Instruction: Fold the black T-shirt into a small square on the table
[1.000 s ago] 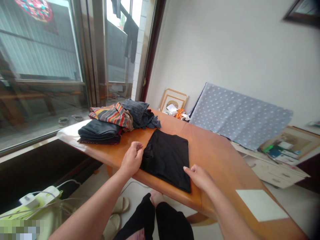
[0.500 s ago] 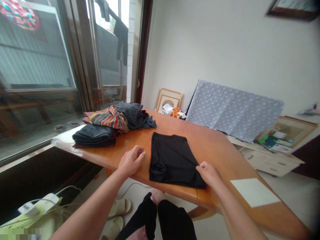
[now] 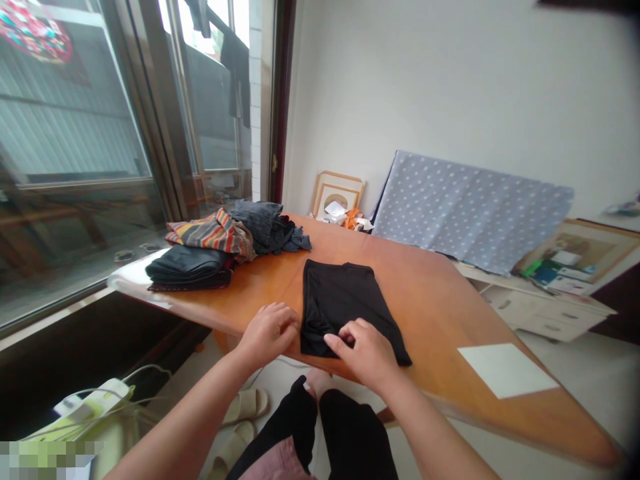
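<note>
A folded black garment (image 3: 345, 293) lies flat on the wooden table (image 3: 425, 293), its lower left part wrinkled. Just off its left edge is my left hand (image 3: 270, 333), fingers loosely bent, holding nothing I can see. Over the garment's near part, my right hand (image 3: 367, 350) has its thumb and fingers apart, with no cloth visibly pinched. That hand and forearm cover some of the near edge. Whether the right fingertips touch the cloth is hard to tell.
At the table's far left sit folded dark clothes (image 3: 190, 265), a striped garment (image 3: 213, 233) and a crumpled grey garment (image 3: 263, 223). A white sheet (image 3: 507, 370) lies on the right. Below left is a power strip (image 3: 95, 400) with cables; slippers (image 3: 245, 407) are on the floor.
My right hand has let go of the garment's right edge and moved left over its near part. My left hand has shifted slightly right and down, closer to the garment.
</note>
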{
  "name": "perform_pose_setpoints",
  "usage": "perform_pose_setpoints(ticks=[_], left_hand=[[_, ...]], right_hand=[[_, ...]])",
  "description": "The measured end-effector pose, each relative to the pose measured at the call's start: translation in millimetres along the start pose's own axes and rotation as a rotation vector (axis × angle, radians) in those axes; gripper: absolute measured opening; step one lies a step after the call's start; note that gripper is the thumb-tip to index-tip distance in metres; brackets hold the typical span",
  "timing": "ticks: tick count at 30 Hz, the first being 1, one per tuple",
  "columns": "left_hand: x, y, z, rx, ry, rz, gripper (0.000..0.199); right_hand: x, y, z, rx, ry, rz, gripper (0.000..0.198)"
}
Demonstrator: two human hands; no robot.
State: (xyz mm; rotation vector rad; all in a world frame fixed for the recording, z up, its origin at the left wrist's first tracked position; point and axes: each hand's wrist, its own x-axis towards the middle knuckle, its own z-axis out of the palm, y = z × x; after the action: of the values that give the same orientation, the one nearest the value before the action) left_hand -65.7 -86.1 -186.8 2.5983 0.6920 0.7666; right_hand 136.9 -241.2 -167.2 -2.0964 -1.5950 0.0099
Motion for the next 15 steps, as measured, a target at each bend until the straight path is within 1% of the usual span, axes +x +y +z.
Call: perform_pose_setpoints(ticks=[3, 5, 7, 8, 11, 12, 13, 15], left_hand=[[-14, 11, 3, -0.035, -0.012, 0.03, 0.016], [-21, 15, 5, -0.049, -0.006, 0.052, 0.016], [-26, 18, 5, -0.056, -0.003, 0.084, 0.019], [-27, 19, 5, -0.056, -0.004, 0.099, 0.021], [-30, 21, 3, -0.049, -0.016, 0.122, 0.029], [-30, 21, 3, -0.044, -0.018, 0.122, 0.03], [-31, 22, 4, -0.037, -0.019, 0.118, 0.031], [-32, 23, 4, -0.027, -0.017, 0.11, 0.034]], right_hand=[[0, -16, 15, -0.069, 0.02, -0.064, 0.038], [2, -19, 21, -0.053, 0.033, -0.084, 0.026], [6, -18, 23, 0.013, 0.071, -0.085, 0.013], [7, -18, 22, 0.048, 0.111, -0.079, 0.012], [10, -20, 15, 0.087, 0.263, -0.06, 0.018], [10, -22, 13, 0.081, 0.281, -0.074, 0.019], [9, -24, 13, 0.072, 0.266, -0.105, 0.019], [4, -30, 15, 0.063, 0.17, -0.188, 0.018]])
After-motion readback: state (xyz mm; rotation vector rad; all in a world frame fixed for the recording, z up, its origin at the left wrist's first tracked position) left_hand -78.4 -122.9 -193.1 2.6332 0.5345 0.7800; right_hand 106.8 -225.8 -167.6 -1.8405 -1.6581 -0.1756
